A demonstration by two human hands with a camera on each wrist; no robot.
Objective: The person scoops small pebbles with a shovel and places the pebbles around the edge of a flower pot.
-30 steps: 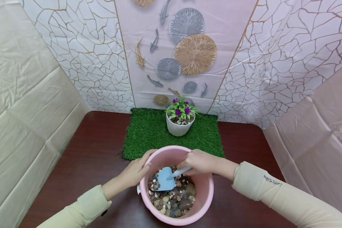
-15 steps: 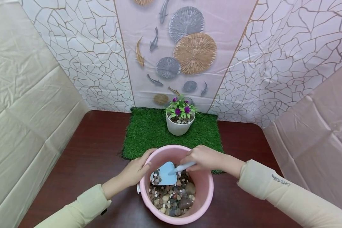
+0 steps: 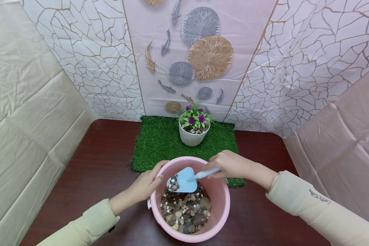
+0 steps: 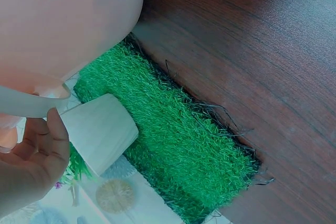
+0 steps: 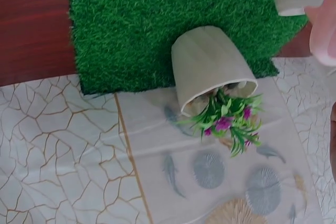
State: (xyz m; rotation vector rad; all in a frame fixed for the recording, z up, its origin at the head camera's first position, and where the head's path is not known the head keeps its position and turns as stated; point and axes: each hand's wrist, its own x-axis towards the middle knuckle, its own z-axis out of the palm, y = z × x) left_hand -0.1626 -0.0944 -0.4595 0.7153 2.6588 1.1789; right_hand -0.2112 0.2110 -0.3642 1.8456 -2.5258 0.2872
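Observation:
A pink bucket stands at the front of the table with many mixed pebbles in its bottom. My left hand grips its left rim, the thumb over the inner side; the left wrist view also shows this hand against the rim. My right hand holds the handle of a light blue hand shovel above the bucket's right rim. The shovel's blade hangs inside the bucket, above the pebbles, with a small heap of stones at its left end. The right wrist view barely catches the right hand.
Behind the bucket lies a green artificial grass mat. A white pot with purple flowers stands on it. Patterned sheets close off the back, and pale cloth walls flank the dark red table.
My right hand has lifted the shovel up and to the right, out of the pebbles, with stones on its blade. The left hand stays on the bucket's rim.

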